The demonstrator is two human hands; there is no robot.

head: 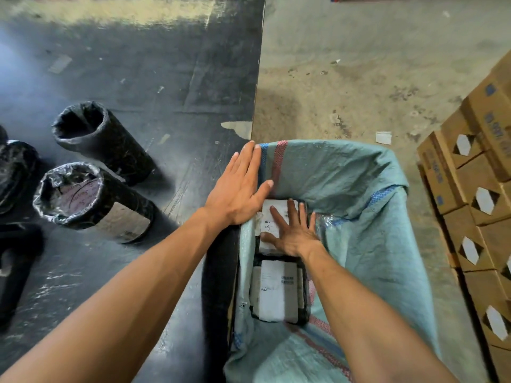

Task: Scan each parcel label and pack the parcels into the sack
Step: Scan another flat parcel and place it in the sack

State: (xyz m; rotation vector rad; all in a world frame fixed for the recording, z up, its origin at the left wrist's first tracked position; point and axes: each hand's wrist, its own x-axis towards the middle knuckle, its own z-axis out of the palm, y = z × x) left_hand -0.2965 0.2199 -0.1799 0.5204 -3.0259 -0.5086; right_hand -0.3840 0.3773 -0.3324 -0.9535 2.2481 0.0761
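My right hand [293, 233] presses flat, fingers spread, on a parcel [272, 214] inside the sack [359, 189]; my left hand [237, 189], flat and holding nothing, props the rim at 9 o'clock. I judge the rim could fold in if the left lifts; the parcel might tilt.

Parcel labels [276, 288] too blurred to read; black rolls [16, 172] cut by left edge.

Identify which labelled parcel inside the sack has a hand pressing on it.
The farther parcel, under the right hand; the nearer parcel lies untouched in the sack.
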